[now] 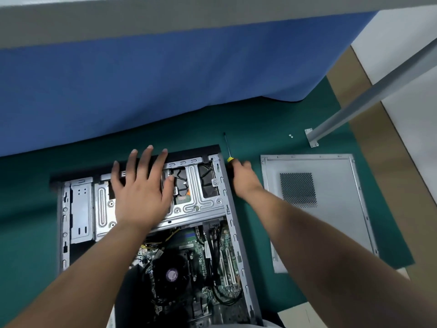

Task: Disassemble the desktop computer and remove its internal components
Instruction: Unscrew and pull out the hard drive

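The desktop computer case (146,223) is laid on its side on the green mat (272,129), its open side facing up. Its long axis runs from the near edge of the view toward the far edge, tilted slightly leftward at the far end, where the dark front panel (94,172) lies crosswise. Inside, the silver drive cage (201,200) fills the far half, and the motherboard (220,252) with its black CPU fan (171,274) is seen in the near half.

The left hand (142,188) is spread flat on the drive cage, fingers straight and fanned, their tips reaching over the front panel; nothing is grasped by it.

The right hand (243,178) is placed just beside the case's right wall, its fingers curled around the handle of a screwdriver (227,147). Only the yellow collar and thin dark shaft are shown, the shaft pointing away from the person, along roughly the same line as the case.

The removed side panel (335,185), with its perforated vent patch, is laid flat on the mat to the right of the case, apart from it. Two small screws (291,136) are seen beyond it, near a metal table leg's foot plate (311,138). A blue cloth (165,79) hangs behind.
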`<state>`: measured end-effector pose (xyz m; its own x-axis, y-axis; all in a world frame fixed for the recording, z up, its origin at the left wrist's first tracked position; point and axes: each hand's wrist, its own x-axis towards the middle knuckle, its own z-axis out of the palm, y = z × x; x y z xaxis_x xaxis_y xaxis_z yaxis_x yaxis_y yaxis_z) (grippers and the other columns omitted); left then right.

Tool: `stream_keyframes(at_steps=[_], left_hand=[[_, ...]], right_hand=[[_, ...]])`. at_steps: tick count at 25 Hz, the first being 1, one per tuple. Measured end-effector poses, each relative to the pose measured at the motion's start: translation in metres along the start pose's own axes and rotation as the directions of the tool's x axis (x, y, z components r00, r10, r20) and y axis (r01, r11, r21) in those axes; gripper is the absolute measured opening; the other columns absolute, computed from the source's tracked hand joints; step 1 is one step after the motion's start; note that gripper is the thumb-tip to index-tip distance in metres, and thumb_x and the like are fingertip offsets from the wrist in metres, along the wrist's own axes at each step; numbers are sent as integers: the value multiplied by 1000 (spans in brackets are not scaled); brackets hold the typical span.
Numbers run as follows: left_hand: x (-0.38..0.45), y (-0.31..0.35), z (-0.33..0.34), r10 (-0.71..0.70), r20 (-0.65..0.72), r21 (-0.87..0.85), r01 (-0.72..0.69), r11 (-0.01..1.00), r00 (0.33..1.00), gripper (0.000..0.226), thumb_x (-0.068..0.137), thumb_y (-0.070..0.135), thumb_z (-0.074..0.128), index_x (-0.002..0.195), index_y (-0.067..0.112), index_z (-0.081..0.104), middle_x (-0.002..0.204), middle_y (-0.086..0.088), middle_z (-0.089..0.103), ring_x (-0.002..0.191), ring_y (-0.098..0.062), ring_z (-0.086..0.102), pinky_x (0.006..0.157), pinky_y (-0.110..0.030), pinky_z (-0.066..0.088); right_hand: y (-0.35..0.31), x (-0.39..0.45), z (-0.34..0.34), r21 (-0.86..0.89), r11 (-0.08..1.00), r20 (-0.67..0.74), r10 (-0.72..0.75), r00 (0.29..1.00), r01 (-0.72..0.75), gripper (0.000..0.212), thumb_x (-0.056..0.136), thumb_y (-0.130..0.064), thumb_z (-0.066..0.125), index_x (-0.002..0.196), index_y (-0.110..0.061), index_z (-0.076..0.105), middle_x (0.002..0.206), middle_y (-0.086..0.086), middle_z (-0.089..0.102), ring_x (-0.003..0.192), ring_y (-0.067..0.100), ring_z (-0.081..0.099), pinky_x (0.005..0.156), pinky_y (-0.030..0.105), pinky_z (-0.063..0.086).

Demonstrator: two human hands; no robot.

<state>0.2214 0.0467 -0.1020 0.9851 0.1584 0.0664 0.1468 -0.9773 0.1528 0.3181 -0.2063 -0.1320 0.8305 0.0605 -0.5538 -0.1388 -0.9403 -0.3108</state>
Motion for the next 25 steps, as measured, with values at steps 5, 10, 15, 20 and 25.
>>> stream_keyframes(at_steps=[5,10,15,20,25], left_hand=[[-4,-1,-10,49,22,-74,-47,996,999,62,103,63,24,160,39,23,169,6,22,158,-24,12,124,-60,0],[-10,-6,-32,181,-41,-344,-184,921,983,66,102,41,54,161,39,23,172,8,12,157,-26,15,124,-62,10],[-35,-5,-52,429,-146,-212,-452,867,892,48,93,9,71,138,20,62,146,-2,59,137,-35,50,102,-52,44],[-75,-5,-62,383,-123,-223,-402,888,915,26,93,7,72,118,11,72,99,-6,78,95,-30,72,85,-44,52],[-92,3,-59,313,-103,-291,-330,898,944,21,104,17,57,120,11,70,94,-5,75,90,-31,69,80,-44,53]], right_hand=[[5,-47,-37,390,915,-197,-24,980,100,25,93,-20,53,113,-35,51,112,4,58,95,29,61,85,38,51],[-9,-128,-61,665,690,-244,-159,957,284,20,90,-22,47,93,-39,57,91,-8,74,65,17,54,56,27,42],[-31,-173,-67,489,794,-56,-384,922,360,19,74,-37,65,92,-35,60,78,-12,71,81,24,74,69,30,49],[-58,-178,-80,807,478,-259,-243,935,348,20,91,-7,74,101,-17,60,88,10,71,62,26,72,55,28,57],[-76,-181,-48,802,524,-237,-160,958,286,48,89,-13,79,110,-34,40,97,23,72,73,37,76,72,52,64]])
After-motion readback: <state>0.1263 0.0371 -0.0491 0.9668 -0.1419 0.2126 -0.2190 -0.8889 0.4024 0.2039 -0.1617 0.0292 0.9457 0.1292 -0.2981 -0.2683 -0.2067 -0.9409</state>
